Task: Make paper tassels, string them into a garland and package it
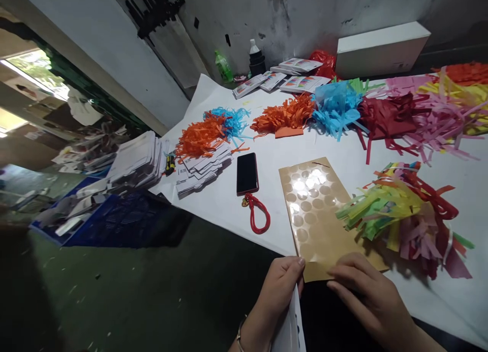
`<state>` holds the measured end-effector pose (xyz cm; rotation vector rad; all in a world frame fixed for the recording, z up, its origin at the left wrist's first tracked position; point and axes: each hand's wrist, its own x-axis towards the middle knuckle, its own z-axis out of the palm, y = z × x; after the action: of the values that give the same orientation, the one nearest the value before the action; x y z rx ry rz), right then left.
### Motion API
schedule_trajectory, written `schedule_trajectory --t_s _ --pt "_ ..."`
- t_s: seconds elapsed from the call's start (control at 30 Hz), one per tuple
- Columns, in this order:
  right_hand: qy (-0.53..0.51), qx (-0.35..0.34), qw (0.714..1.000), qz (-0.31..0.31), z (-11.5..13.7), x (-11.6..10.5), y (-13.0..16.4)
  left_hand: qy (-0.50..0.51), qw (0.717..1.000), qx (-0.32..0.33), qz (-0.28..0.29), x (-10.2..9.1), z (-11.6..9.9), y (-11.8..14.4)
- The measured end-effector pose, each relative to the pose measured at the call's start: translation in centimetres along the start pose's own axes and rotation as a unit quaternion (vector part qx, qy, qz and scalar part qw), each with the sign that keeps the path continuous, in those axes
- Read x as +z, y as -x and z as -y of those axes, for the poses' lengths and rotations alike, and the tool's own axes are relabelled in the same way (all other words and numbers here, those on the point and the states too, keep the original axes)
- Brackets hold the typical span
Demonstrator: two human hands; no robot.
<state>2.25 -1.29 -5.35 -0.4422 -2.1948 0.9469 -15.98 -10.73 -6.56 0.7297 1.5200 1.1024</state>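
Tan sticker sheet [320,209] is pinched at its near left corner by the left hand [276,291], thumb on top, fingers curled under. Right hand [366,293] is laid flat on the sheet's near edge, fingers narrow and pressing, nothing gripped. Sheet lies on the white table [267,153] at its near edge, clear round dots in rows. Multicoloured tassel [404,209] sits just right of it, touching. Black phone [247,173] with red strap [259,213] is seen left. Orange paper fringe [200,136] lies farther back.
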Motion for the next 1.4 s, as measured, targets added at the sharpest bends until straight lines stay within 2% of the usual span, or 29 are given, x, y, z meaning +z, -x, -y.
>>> schedule_trajectory --t_s 0.1,0.2,0.47,0.67,0.77,0.87,0.97,1.03,1.1,1.17,1.23,1.3,1.33,1.4 --pt "0.071 -0.001 0.997 0.011 -0.5 0.9 -0.6 -0.001 1.0 0.008 -0.005 0.3 -0.2 0.1" --pt "0.115 -0.041 0.992 0.011 -0.8 1.7 -1.6 0.003 1.0 0.011 -0.002 0.5 -0.4 0.2" --pt "0.123 -0.181 0.975 0.028 -0.7 1.1 -2.4 0.018 1.0 0.004 0.002 0.5 -0.6 0.1" --pt "0.125 -0.196 0.972 0.023 -0.8 1.3 -2.0 0.016 1.0 0.005 -0.005 0.6 -0.6 0.0" --pt "0.057 -0.137 0.989 -0.002 -0.3 0.5 -1.5 0.028 1.0 0.008 -0.012 0.2 -0.5 0.0" --pt "-0.06 -0.031 0.997 -0.024 0.7 -1.2 -0.5 0.01 0.998 0.001 -0.06 -0.6 -0.6 0.4" --pt "-0.112 0.053 0.992 -0.03 1.9 -1.5 0.8 -0.047 0.984 0.01 -0.169 -1.7 -1.3 1.5" --pt "-0.101 0.049 0.994 0.002 2.6 -0.5 1.6 -0.096 0.962 0.045 -0.252 -2.2 -2.3 2.7" --pt "-0.076 0.019 0.996 0.031 3.1 1.1 1.9 -0.129 0.94 0.088 -0.304 -2.4 -3.7 4.1" --pt "-0.075 0.016 0.997 0.028 3.4 2.0 1.6 -0.135 0.937 0.138 -0.29 -2.5 -5.4 5.6" --pt "-0.107 0.04 0.993 0.017 3.3 1.5 0.6 -0.135 0.951 0.179 -0.214 -2.6 -7.3 7.0" --pt "-0.14 0.048 0.989 0.021 3.2 -0.5 -0.9 -0.146 0.962 0.19 -0.128 -2.7 -9.0 7.8" --pt "-0.145 0.036 0.989 0.021 3.1 -1.9 -1.7 -0.147 0.966 0.185 -0.103 -2.6 -9.6 8.0" --pt "-0.12 -0.006 0.992 -0.037 3.3 -4.7 -3.2 -0.11 0.971 0.179 -0.118 -2.1 -10.3 7.8"
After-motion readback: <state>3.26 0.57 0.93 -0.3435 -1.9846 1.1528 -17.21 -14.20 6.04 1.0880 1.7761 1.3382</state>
